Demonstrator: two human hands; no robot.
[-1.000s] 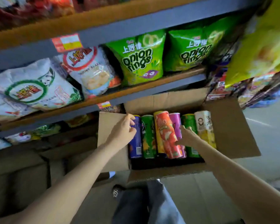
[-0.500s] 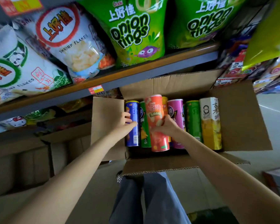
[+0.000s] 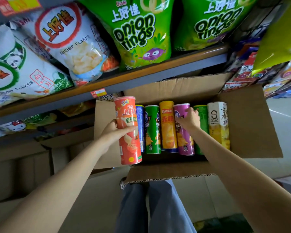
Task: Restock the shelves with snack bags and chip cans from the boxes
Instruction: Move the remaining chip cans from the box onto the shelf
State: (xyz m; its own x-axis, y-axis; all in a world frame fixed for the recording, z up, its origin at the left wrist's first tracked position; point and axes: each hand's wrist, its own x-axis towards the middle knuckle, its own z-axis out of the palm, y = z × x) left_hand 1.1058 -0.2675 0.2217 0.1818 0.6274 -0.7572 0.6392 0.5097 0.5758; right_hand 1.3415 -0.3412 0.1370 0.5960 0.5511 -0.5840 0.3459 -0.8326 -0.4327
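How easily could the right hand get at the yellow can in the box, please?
Probably easily: the right hand is already on the purple can right beside the yellow can, whose top stands uncovered in the open box.

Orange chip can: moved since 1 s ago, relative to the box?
Yes. The orange chip can left the row's middle and is now at the cardboard box left flap, lifted above the blue can, gripped by the left hand.

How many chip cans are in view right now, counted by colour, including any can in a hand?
Orange-red chip can, gripped by the left hand: 1
Blue chip can: 1
Green chip cans: 2
Yellow-orange chip can: 1
Purple chip can, under the right hand: 1
White-and-yellow carton-style tube: 1
Total: 7
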